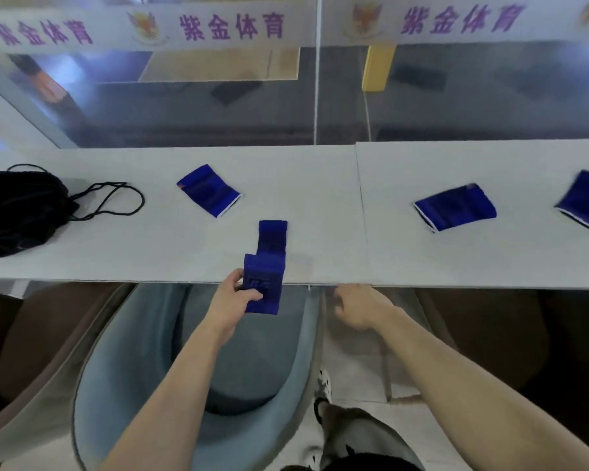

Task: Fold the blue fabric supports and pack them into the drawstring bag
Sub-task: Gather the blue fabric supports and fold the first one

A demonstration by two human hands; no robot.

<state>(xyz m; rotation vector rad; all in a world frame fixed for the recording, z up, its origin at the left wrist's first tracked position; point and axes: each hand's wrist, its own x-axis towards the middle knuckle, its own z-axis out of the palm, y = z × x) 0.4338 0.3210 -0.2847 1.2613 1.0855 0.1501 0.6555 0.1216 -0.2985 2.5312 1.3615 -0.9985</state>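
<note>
Blue support (pixel 265 282) gripped between left hand (pixel 230 300) fingers (pixel 254 295); right hand (pixel 357 307) loosely curled, empty.

Even, cool indoor light; soft shadows on the desk (pixel 320 185); wide-angle bending at edges, right side motion-blurred, background hazy

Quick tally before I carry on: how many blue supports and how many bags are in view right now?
Blue fabric supports lying flat on the table: 3
Part-folded blue support gripped by the left hand: 1 (possibly two pieces; cannot tell)
Black drawstring bag: 1
Total: 5
</note>
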